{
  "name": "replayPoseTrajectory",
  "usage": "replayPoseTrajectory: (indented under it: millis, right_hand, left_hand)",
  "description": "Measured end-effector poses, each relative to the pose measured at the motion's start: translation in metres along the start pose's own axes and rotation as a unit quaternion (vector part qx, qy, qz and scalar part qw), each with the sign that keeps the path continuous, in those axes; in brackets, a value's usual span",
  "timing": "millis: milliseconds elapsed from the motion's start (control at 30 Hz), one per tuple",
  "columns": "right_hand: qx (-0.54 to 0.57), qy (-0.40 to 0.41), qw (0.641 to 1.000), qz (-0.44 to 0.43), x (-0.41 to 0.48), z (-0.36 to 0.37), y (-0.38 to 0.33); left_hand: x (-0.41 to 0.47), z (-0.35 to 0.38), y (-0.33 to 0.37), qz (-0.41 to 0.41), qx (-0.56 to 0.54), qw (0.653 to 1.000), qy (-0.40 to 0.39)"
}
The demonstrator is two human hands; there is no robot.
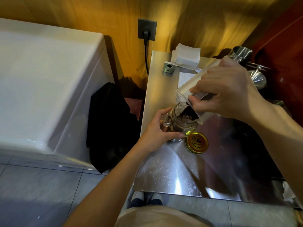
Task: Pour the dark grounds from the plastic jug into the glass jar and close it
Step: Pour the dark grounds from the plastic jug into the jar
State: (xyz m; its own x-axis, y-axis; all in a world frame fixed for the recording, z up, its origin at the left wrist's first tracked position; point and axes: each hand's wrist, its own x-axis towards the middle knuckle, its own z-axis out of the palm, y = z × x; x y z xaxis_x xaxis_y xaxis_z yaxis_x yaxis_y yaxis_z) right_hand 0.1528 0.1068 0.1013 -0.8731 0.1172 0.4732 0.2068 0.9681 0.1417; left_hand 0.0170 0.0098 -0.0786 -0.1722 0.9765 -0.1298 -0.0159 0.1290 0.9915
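Mid-pour: right hand (229,92) gripping tilted jug (193,89), grounds (188,113) sliding into jar (182,122), left hand (157,130) wrapped round it. Still to do: emptying, then fitting lid (196,142), lying beside jar

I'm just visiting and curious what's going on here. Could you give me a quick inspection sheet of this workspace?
Surface: steel counter, scratched and shiny, bare in front.
Job's things: plastic jug tilted over the glass jar, dark grounds sliding in; gold lid lies off, beside the jar.
Clutter: white napkins, small grey gadget, steel pitcher, steel funnel.
Hands: left hand steadies the jar; right hand grips the jug.
Cables: black cord plugged into the wall socket.
Surroundings: wood-panel wall, white chest appliance, black cloth, tiled floor.
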Motion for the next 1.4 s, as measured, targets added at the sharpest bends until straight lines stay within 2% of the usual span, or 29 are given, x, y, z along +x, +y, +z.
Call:
replayPoseTrajectory:
  millis: [1067, 1400]
  right_hand:
    - [-0.027, -0.005, 0.999, -0.045, 0.0031, 0.0014, -0.0006]
    - [-0.029, -0.012, 0.998, -0.059, 0.0033, 0.0013, -0.0031]
  left_hand:
    - [0.0003, 0.0006, 0.0011, -0.012, 0.031, 0.999, 0.011]
    - [0.0002, -0.0009, 0.0004, -0.007, -0.001, 1.0, -0.004]
